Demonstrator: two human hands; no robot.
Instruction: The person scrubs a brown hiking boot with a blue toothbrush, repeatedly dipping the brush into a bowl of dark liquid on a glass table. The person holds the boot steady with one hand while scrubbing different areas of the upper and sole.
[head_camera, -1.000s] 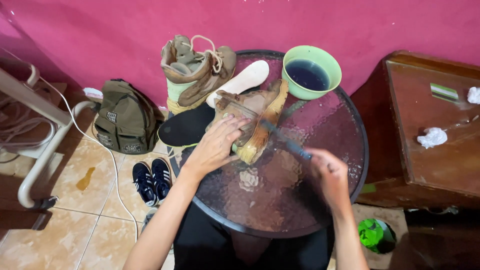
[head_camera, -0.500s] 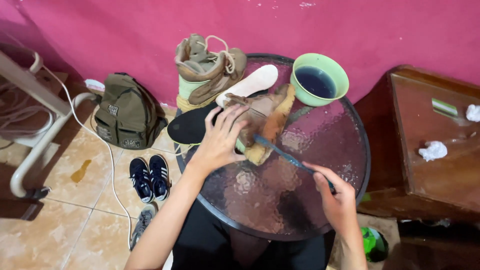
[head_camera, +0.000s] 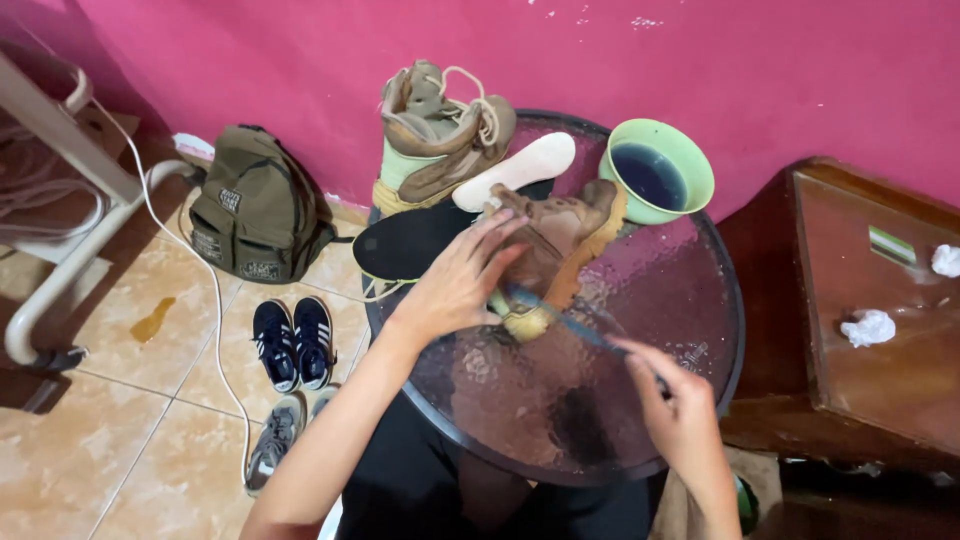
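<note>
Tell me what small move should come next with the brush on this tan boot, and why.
Probably draw the thin blue-handled brush back along the tan suede boot in another short stroke. The left hand presses the boot flat on the round glass table, and the right hand has the handle's end, its bristles at the yellowish sole edge. The green bowl of dark liquid stands close for re-wetting.

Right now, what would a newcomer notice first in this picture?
On the round dark glass table, the left hand presses a tan suede boot while the right hand holds a thin blue-handled brush against it. Behind them stands a green bowl of dark liquid.
</note>
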